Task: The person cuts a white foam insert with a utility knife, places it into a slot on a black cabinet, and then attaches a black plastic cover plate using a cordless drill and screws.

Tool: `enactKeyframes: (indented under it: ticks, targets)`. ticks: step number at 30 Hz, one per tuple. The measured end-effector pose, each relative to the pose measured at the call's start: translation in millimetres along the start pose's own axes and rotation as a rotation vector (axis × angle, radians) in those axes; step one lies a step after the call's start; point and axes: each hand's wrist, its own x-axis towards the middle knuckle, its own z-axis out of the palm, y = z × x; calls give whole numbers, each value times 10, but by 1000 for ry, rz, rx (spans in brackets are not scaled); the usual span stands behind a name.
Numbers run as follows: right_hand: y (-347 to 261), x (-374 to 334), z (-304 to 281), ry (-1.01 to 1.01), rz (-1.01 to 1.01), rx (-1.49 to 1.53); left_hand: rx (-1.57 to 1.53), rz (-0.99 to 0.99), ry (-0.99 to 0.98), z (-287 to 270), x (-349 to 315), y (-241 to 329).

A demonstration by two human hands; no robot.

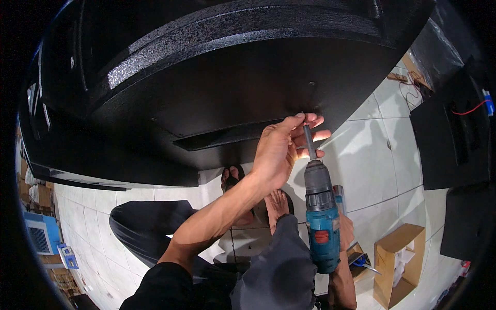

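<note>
My right hand (345, 230) grips a teal and black cordless drill (324, 227) from its far side, so most of its fingers are hidden. A long grey bit (309, 142) in the chuck points up at the black textured cabinet (227, 88). Around the tip of that bit, my left hand (279, 147) closes thumb and forefinger against the panel. Whatever they pinch is too small to make out. The other fingers of that hand curl loosely beside the bit. Small screw heads (311, 83) show on the panel, and a long slot (222, 138) lies left of my left hand.
An open cardboard box (400, 266) stands on the white tiled floor at the lower right, beside a small box with blue-handled tools (361, 261). More black cabinets (449, 134) are at the right, with a red wire (467, 112). My sandalled feet (277, 206) are below the panel.
</note>
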Motion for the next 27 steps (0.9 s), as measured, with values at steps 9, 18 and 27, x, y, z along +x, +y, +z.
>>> enactKeyframes:
  ticks: [9,18,27]
  targets:
    - [48,42,57,-17,32,-34,-57,-18,-22,-13,-27,-16]
    - [-16,276,-129,-186,141,-25,17,-63,31,-113,-321,-201]
    - [-82,478,-199,7,-410,-33,600,273,127,-330,-639,-137]
